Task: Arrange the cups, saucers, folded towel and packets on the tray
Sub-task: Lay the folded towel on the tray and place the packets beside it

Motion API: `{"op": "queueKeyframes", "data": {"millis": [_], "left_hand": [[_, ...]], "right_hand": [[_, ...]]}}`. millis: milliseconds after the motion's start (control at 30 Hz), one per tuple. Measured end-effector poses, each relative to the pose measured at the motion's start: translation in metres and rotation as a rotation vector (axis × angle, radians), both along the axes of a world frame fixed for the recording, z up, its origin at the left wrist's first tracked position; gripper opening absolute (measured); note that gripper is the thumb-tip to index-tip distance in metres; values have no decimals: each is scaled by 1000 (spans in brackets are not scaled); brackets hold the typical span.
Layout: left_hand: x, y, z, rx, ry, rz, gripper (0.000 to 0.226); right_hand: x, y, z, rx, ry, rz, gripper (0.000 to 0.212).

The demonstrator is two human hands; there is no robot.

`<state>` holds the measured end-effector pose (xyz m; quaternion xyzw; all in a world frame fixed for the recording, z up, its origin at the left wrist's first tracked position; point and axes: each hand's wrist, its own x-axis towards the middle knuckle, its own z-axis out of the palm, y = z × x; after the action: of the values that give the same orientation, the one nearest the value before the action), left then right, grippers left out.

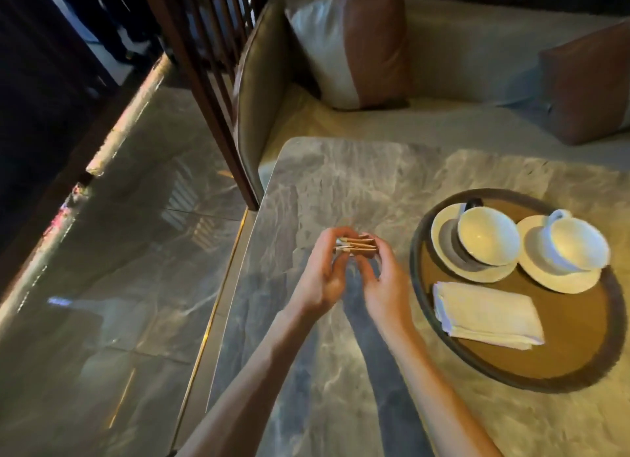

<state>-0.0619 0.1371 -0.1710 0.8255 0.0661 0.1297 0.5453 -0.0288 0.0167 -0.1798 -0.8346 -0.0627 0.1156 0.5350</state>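
A round brown tray (579, 351) with a dark rim sits on the right of the marble table. Two white cups stand on it, the left cup (488, 235) and the right cup (578, 243), each on its own saucer (443, 248) (535, 269). A folded white towel (485, 315) lies on the tray's near side. Left of the tray, above the table, my left hand (324, 272) and my right hand (383, 282) together hold a small stack of brown packets (358, 246) by its ends.
The grey marble table (341, 183) has its left edge close to my left arm. Behind it runs a beige sofa (460, 125) with two brown-and-white cushions (351, 43) (586, 81). A dark wooden slatted screen (211, 81) stands at the left, over a glossy floor.
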Motion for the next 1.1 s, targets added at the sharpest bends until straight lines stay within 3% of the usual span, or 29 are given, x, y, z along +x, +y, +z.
{"op": "queueKeyframes", "data": {"millis": [200, 400, 567, 633, 767, 900, 1000, 1100], "left_hand": [[-7, -1, -56, 153, 6, 34, 43], [-8, 7, -63, -167, -84, 47, 52], [-12, 9, -62, -128, -62, -60, 68], [-10, 6, -61, -38, -37, -14, 69], [-7, -10, -60, 333, 57, 73, 61], [-7, -8, -59, 395, 88, 64, 65], [-5, -5, -59, 375, 103, 23, 55], [-2, -8, -55, 376, 131, 50, 52]], "right_hand": [[-4, 2, -57, -120, -159, -8, 40], [-8, 4, -59, -234, -218, 2, 48], [-14, 4, -60, -167, -325, 33, 57], [-13, 6, -60, -227, -396, 68, 58], [-13, 7, -60, -307, -408, 93, 57], [-14, 7, -60, -358, -438, 132, 63], [-11, 8, -62, -448, -428, 132, 68], [-10, 9, -63, -432, -432, 124, 60]]}}
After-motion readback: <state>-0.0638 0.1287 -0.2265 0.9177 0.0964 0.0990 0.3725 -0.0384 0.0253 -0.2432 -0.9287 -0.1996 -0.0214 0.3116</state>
